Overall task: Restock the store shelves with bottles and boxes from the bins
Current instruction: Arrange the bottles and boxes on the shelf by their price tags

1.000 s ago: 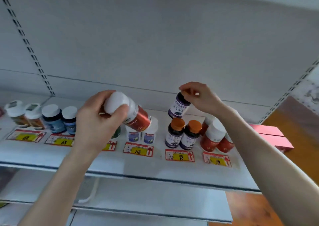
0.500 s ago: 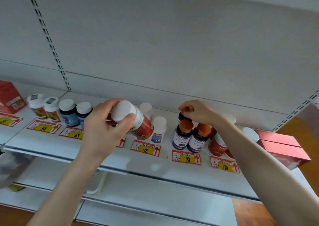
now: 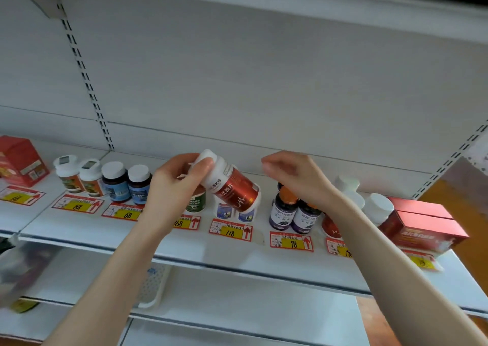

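My left hand grips a red bottle with a white cap, tilted with the cap up and to the left, just above the white shelf. My right hand hovers with loosely curled fingers and holds nothing. Right under it stand two purple bottles with orange caps. A third dark bottle peeks out behind them, mostly hidden by the hand.
Left along the shelf stand a green bottle, two blue bottles, two orange-labelled bottles and a red box. Small blue-labelled white bottles sit under the held one. Red white-capped bottles and red boxes fill the right.
My right hand lowered the purple bottle behind the two orange-capped ones, let go and lifted off. My left hand kept the red bottle and drifted right.
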The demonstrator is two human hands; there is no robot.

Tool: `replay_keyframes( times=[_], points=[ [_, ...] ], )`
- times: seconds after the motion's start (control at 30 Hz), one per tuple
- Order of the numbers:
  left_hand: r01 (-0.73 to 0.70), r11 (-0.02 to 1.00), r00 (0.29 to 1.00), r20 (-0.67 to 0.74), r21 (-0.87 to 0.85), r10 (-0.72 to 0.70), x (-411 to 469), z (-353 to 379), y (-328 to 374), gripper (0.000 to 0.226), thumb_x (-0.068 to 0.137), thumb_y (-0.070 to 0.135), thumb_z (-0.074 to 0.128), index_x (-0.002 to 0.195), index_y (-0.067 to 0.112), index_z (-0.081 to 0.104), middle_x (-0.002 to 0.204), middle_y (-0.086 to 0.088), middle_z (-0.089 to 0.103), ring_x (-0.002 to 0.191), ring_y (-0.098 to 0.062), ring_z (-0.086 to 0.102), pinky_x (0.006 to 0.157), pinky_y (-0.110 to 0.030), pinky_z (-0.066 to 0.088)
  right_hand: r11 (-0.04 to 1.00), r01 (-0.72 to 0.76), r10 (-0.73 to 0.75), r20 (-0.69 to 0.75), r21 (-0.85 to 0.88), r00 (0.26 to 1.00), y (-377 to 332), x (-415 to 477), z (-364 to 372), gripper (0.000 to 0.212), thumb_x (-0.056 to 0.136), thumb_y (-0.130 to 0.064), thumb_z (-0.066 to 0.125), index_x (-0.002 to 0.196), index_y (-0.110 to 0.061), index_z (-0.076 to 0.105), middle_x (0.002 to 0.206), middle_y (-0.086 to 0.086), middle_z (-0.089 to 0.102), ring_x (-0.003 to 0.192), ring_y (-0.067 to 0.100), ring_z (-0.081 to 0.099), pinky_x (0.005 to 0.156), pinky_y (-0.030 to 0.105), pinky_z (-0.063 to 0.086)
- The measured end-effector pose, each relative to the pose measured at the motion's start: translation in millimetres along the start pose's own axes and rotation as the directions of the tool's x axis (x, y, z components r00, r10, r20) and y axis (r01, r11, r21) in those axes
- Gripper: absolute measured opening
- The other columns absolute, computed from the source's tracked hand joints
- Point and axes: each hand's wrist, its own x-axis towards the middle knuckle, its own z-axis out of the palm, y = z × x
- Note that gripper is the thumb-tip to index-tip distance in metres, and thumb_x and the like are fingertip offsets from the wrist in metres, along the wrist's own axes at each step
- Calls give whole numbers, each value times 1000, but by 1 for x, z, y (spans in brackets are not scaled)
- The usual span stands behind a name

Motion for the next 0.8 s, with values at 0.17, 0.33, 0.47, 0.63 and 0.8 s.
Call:
replay_keyframes(
  times=[0.17, 0.33, 0.47, 0.63, 0.8],
  points=[
    [-12, 1000, 1000, 12, 7, 12, 2, 1, 7, 21, 86, 32, 58, 99, 16, 61, 92, -6, 67, 82, -15, 66, 66, -22, 58, 998, -48, 41, 172, 38, 984, -9, -26, 28, 48, 78, -40, 69, 121, -29, 52, 116, -10, 60, 106, 5, 59, 90, 22, 48],
    [27, 998, 999, 40, -56, -25, 0, -1, 10, 30, 82, 43, 57, 97, 17, 61, 92, -4, 67, 84, -17, 66, 72, -29, 55, 992, -43, 36, 63, 118, 997, -15, -43, 41, 45, 81, -32, 66, 123, -21, 53, 105, -16, 58, 98, 1, 60, 79, 12, 50],
    [53, 992, 985, 167, -117, -33, -10, -2, 9, 40, 70, 50, 60, 102, 27, 58, 98, 2, 65, 96, -17, 64, 78, -30, 53, 956, -106, 87, 83, 274, 993, -16, -54, 48, 33, 86, -31, 59, 117, -23, 51, 101, -16, 60, 91, 1, 64, 78, 16, 54],
    [28, 999, 950, 311, -42, -14, -18, 7, 4, 64, 75, 27, 69, 131, 34, 40, 104, -3, 64, 95, -15, 64, 82, -32, 53, 913, -184, 139, 146, 364, 979, -12, -66, 50, 25, 90, -30, 52, 115, -25, 48, 102, -13, 63, 93, 0, 65, 75, 14, 52],
    [-61, 998, 914, 403, -5, 58, -23, 26, 1, 67, 77, 10, 70, 118, 52, 37, 102, 1, 63, 91, -12, 64, 68, -19, 53, 971, -155, 153, 24, 182, 988, -11, -70, 17, 33, 89, -36, 54, 116, -20, 60, 109, -10, 65, 99, 3, 62, 88, 22, 52]
  ],
)
